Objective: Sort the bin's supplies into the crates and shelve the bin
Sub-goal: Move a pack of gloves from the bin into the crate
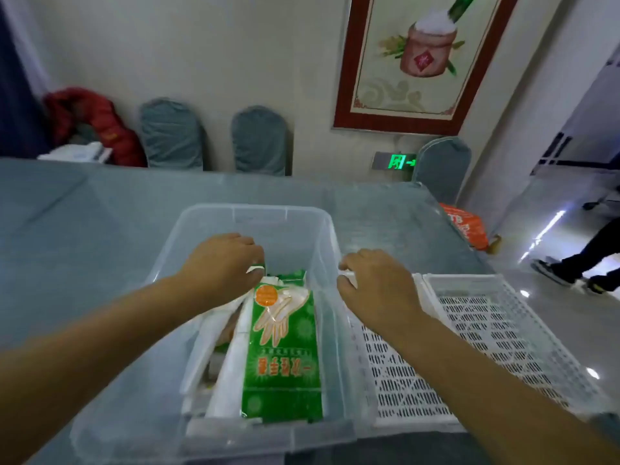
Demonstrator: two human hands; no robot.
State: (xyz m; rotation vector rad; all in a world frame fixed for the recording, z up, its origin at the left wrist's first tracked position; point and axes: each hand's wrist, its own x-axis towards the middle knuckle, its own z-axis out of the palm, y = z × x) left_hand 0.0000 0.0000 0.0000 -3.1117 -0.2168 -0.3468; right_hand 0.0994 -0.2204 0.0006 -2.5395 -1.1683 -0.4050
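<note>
Nearest, green glove packets [280, 350] upright in clear bin [255, 213], tops pinched by left hand [221, 266]. Just right, right hand [375, 283] curled over bin rim; grasp unclear. Beyond that wrist, white crates [496, 330], open. Risks: neighbouring packets dragged up, snagging on the rim.

Looks like a restaurant banquet room. Cloth-covered chairs [258, 140] line the wall behind a long table [100, 213] under a grey-blue cloth; a framed food poster [422, 58] hangs above. Lit green exit sign [396, 161] low on the wall, glossy tiled floor [553, 313].
</note>
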